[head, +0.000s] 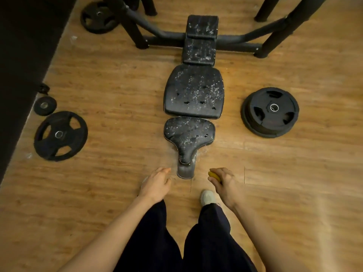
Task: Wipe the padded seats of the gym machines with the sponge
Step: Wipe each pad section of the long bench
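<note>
While the left hand (157,183) hangs loose-fingered, holding nothing, the right hand (224,183) clenches the sponge (214,176), well short of the seat (188,137).

Light level: I see a dim indoor scene in a warm amber cast.
Brightest area: the wooden floor (117,91) around the centre, plus a pale streak at lower right.
Darkest area: the upper left corner falls almost to black.
Shadows: soft and faint beneath the weight plates (270,111).
Glare: small glints on the plates' metal hubs.
Sharpness: centre fairly crisp; the lower edge looks softer.
Distortion: wide-angle bending curves the floorboards outward at the edges.
</note>
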A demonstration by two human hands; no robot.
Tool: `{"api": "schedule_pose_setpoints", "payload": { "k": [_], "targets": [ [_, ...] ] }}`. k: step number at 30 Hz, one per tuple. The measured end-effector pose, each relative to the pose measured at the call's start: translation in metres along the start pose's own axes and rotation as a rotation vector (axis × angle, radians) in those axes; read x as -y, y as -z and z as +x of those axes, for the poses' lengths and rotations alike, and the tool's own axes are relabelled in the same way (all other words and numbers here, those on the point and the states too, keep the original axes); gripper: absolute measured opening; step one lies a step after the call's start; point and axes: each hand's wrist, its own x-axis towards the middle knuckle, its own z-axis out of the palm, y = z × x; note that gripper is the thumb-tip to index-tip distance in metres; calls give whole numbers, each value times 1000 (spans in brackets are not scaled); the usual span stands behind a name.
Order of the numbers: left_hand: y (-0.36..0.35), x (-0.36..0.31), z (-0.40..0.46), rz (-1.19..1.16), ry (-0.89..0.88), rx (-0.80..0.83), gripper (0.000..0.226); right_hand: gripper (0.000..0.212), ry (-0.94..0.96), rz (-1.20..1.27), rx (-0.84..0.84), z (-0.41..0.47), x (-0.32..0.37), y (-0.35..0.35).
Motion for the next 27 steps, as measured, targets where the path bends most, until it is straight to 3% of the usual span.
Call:
{"api": "schedule_pose_setpoints", "payload": {
  "k": [7, 13, 27],
  "targets": [
    [49, 55, 55, 159, -202, 133, 47, 32, -153, 108, -179, 17, 51, -64],
    [59, 85, 96, 229, -292, 210, 46, 32, -259, 232, -283, 31, 54, -110],
    [-45, 112, 216, 276, -450, 186, 48, 31, -245, 440, -430, 105, -49, -193]
  ]
}}
